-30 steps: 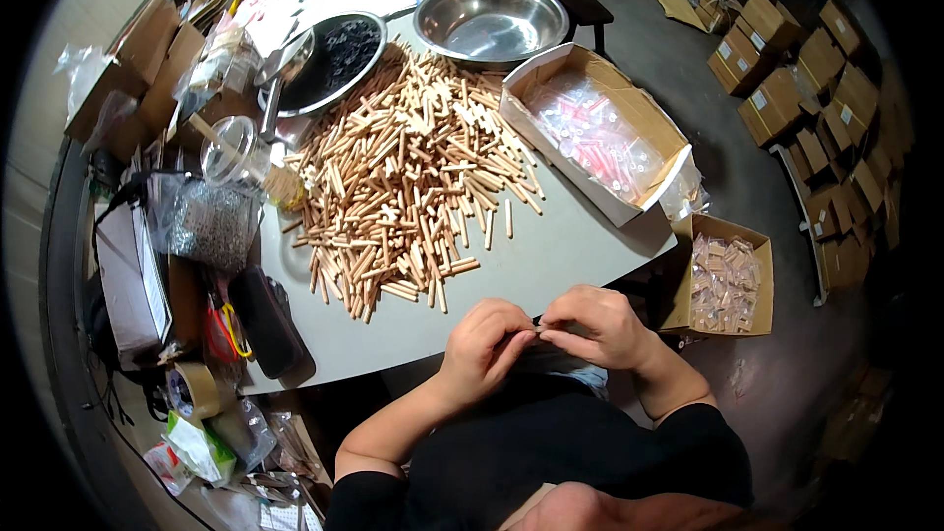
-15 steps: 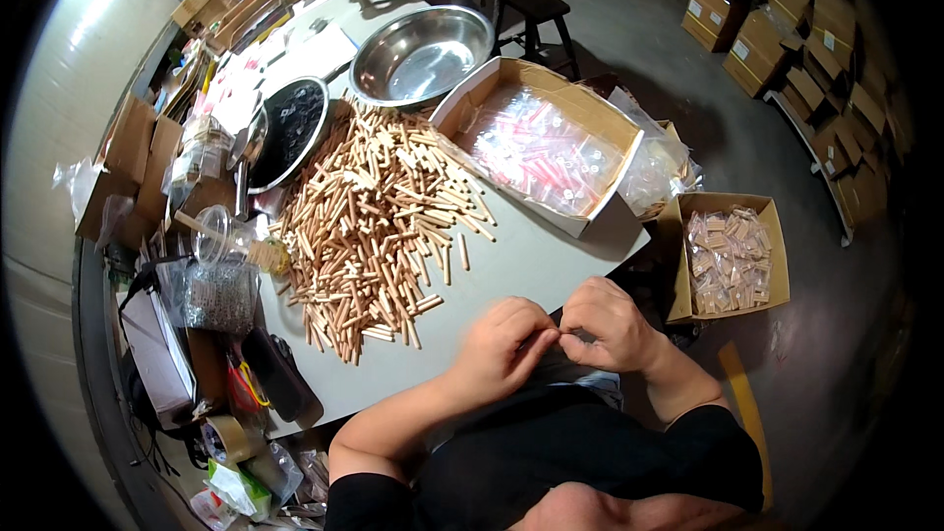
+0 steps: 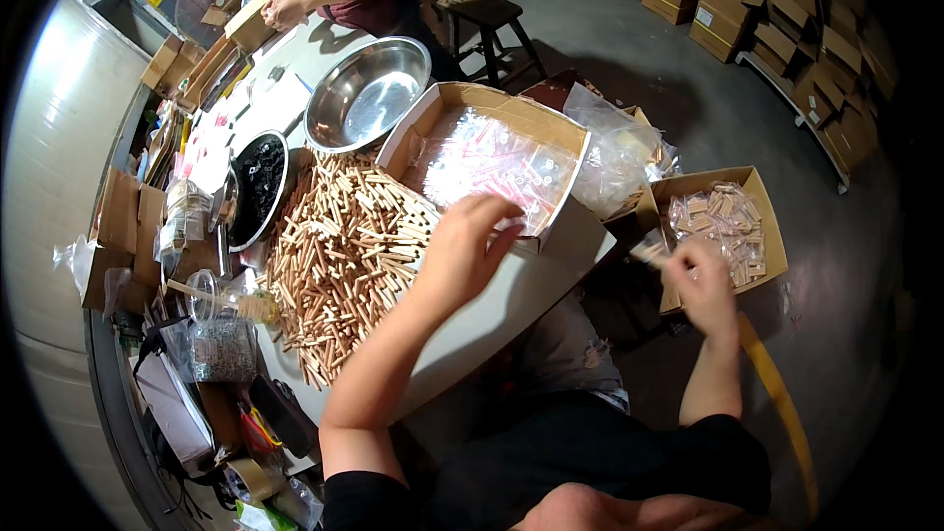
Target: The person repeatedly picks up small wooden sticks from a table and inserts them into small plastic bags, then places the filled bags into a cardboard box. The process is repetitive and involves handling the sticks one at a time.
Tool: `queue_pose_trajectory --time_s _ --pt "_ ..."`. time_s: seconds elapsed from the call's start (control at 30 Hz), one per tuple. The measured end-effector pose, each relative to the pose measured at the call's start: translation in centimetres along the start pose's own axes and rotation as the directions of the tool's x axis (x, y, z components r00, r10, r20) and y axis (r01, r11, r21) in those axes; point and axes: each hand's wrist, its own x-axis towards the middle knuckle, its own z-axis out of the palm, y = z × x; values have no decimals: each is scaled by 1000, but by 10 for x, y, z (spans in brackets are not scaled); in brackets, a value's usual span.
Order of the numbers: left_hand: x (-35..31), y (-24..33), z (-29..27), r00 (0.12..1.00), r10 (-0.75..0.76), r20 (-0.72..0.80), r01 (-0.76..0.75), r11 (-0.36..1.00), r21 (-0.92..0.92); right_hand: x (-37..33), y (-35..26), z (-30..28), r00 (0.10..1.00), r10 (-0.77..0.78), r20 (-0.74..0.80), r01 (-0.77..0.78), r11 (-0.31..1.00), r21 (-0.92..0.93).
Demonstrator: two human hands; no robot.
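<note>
My left hand hangs over the near edge of a white cardboard box full of clear plastic bags with pink marks. Its fingers are bent, with the thumb apart from them, and nothing shows between them. Out to the right, my right hand pinches a small clear bag with wooden pieces, blurred by motion. That hand is at the near left side of a brown carton, where many similar filled bags lie. A large heap of short wooden dowels covers the table left of my left hand.
Beyond the dowels stand a shiny metal basin and a bowl of black pieces. Another person's hands are at the table's far end. A stool and stacked cartons stand on the floor. Bags and tools crowd the left.
My hands were together at the table's front edge and have parted. The left went forward to the white box; the right swung right to the carton with a small bag. The view has shifted.
</note>
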Motion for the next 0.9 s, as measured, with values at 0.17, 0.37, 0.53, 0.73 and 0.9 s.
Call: queue_pose_trajectory --time_s 0.17,0.37,0.53,0.73,0.9 --pt "56 -52 17 923 51 382 -92 992 91 -6 23 -22 941 168 -294 -237 947 -218" --pt "81 -67 43 878 160 452 -264 948 177 -5 7 6 990 60 -127 -77 987 -139" --pt "68 -73 24 936 116 331 -158 982 101 0 -6 17 999 -7 -46 2 993 -114" --pt "47 -77 0 997 26 -72 -27 1000 -16 4 -27 35 995 -89 41 92 993 -80" --pt "27 -73 -18 907 -383 -178 279 860 -427 5 -60 66 936 -315 155 322 947 -16"
